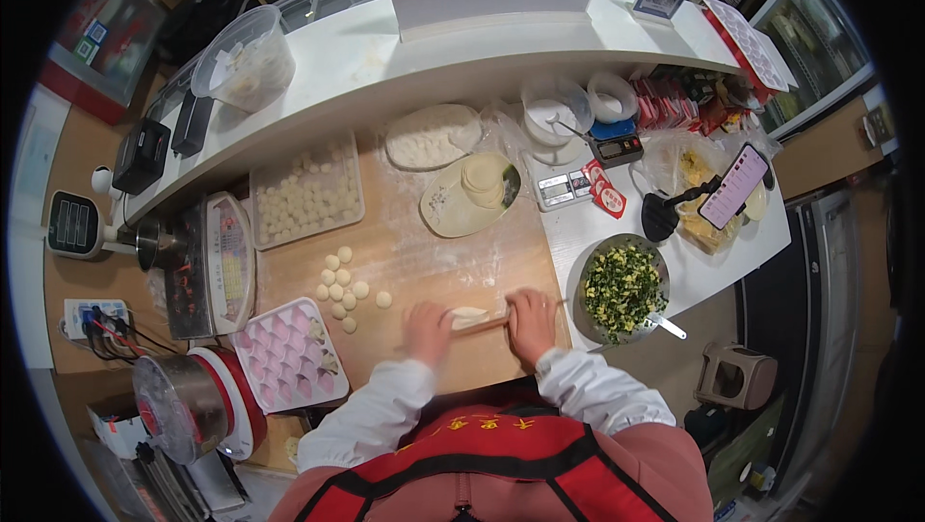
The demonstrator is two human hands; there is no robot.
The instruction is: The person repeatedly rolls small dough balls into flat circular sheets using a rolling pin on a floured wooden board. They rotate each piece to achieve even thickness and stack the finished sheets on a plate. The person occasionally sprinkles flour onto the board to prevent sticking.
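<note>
Head view: two bare hands work at the near edge of a wooden board (482, 267) on the bench (602, 221), with one rolling pin (482, 326) between them. The left hand (427, 333) is at the pin's left end and blurred, so I cannot tell whether its fingers are spread or pressed together. The right hand (532, 326) lies over the pin's other side; its fingers bend down, but whether they close around the wood I cannot tell. One pale piece of dough (468, 314) lies on the board between the hands, just beside the pin.

To the left are eleven small dough balls (336, 292): ten in a loose cluster, one slightly apart. Behind them, one clear tray (360, 190) holds many more, too crowded to count. One oval plate (451, 221) carries one stack of round wrappers (484, 180), the number in it unclear. To the right, one metal bowl (581, 302) holds chopped green and yellow filling (621, 291) and one spoon (667, 326). Two scales, one silver (564, 191) and one black (617, 150), and one phone (734, 185) on a stand stand farther back.
</note>
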